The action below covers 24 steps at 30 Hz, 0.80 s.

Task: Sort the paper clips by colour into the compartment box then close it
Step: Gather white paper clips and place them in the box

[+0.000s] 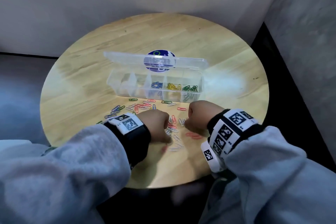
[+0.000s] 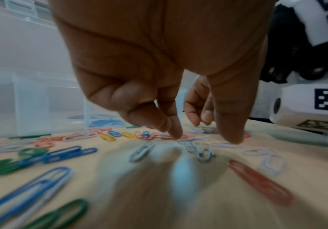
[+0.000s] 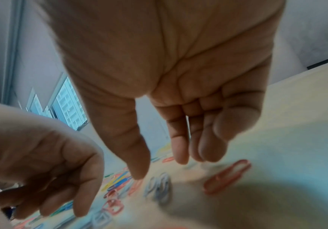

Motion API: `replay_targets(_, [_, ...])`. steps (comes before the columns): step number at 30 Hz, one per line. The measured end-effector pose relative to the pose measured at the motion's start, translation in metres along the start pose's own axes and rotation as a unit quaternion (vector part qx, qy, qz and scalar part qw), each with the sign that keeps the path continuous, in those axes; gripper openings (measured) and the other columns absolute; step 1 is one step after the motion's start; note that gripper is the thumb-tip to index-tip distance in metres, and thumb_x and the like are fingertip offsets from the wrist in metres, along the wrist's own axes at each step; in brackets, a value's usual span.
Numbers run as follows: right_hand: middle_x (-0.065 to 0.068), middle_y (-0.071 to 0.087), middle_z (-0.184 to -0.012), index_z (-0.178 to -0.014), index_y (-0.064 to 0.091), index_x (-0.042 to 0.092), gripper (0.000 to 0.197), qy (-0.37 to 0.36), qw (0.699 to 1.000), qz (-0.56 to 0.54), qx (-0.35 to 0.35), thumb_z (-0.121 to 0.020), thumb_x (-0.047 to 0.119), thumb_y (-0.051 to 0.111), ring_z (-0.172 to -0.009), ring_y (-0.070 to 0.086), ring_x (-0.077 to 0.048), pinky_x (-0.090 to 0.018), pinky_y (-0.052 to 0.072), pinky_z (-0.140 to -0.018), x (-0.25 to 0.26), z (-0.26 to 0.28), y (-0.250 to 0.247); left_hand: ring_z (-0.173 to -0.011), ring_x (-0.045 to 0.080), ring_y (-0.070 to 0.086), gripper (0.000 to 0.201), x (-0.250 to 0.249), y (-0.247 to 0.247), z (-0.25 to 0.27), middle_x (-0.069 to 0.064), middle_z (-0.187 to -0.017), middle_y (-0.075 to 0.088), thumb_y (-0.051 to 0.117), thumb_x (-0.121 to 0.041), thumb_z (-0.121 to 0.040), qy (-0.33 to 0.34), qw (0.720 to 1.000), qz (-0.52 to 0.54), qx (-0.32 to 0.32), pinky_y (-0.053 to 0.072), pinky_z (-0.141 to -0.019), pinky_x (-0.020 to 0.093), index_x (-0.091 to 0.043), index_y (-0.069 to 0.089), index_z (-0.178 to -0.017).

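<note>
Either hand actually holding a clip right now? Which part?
Nothing held. Left hand has fingertips down among the white clips; right hand hangs open above the table.

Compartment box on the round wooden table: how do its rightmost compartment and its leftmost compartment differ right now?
In the clear plastic compartment box, the rightmost compartment holds green paper clips; the leftmost compartment looks empty, though glare blurs it. The rightmost lies beyond the right hand, the leftmost further left than the left hand. Both are uncovered, under the same raised transparent lid.
</note>
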State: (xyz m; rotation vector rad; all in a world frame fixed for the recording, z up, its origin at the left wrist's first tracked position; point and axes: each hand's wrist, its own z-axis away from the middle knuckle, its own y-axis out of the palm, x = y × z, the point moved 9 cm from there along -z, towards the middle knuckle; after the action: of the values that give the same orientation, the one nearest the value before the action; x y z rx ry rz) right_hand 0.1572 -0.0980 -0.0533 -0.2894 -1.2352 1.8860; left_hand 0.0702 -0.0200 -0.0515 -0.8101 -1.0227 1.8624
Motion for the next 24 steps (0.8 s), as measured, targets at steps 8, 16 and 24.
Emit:
replay_targets(8, [-0.001, 0.045, -0.063, -0.064, 0.046, 0.013, 0.031, 0.0, 0.999, 0.05, -0.006, -0.084, 0.029, 0.061, -0.073, 0.052, -0.023, -0.026, 0.039, -0.063, 0.012, -0.017, 0.008, -0.101, 0.022, 0.059, 0.023, -0.007, 0.005, -0.007, 0.004, -0.107, 0.064, 0.065, -0.028, -0.08, -0.005, 1.0, 0.01, -0.025, 0.036, -0.068, 0.023, -0.017, 0.065, -0.1])
replay_targets(16, [-0.006, 0.061, -0.071, -0.077, 0.061, 0.007, 0.008, -0.013, 0.999, 0.029, 0.042, -0.08, 0.005, 0.055, -0.072, 0.062, -0.026, -0.028, 0.049, -0.059, 0.017, -0.015, 0.017, -0.099, 0.022, 0.061, 0.02, -0.006, 0.013, -0.009, 0.005, -0.105, 0.068, 0.064, -0.027, -0.083, 0.001, 0.999, 0.031, 0.017, 0.037, -0.069, 0.022, -0.015, 0.068, -0.098])
replay_targets(24, [-0.008, 0.067, -0.082, -0.085, 0.068, 0.009, 0.013, -0.031, 0.998, 0.027, 0.048, -0.076, 0.01, 0.059, -0.071, 0.059, -0.023, -0.025, 0.045, -0.06, 0.013, -0.016, 0.014, -0.081, 0.016, 0.054, 0.014, -0.007, 0.015, -0.004, 0.003, -0.097, 0.068, 0.063, -0.024, -0.083, 0.014, 0.998, 0.043, 0.031, 0.034, -0.051, 0.02, -0.016, 0.069, -0.093])
